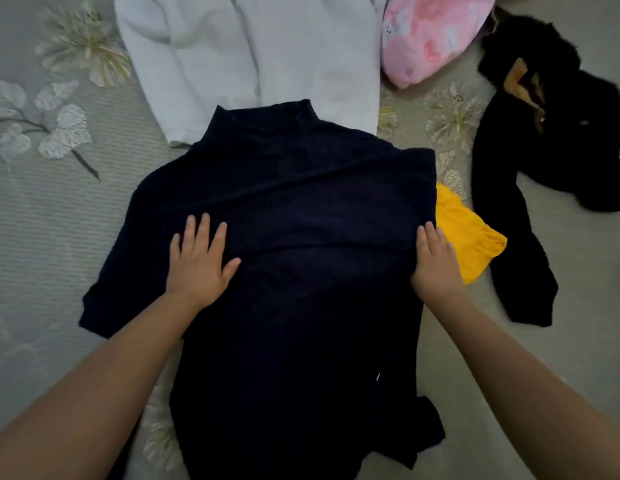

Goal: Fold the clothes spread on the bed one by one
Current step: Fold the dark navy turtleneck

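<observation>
Both hands (315, 261) flat — on navy sweater (301, 306).

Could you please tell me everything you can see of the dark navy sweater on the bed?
The dark navy sweater is a ribbed-looking knit with a high collar, lying flat, collar away from the person. Its right sleeve is folded across the chest; the left sleeve lies out sideways. The left hand presses flat on it, the right hand rests at its right edge. It overlaps a white garment and a yellow cloth.
</observation>
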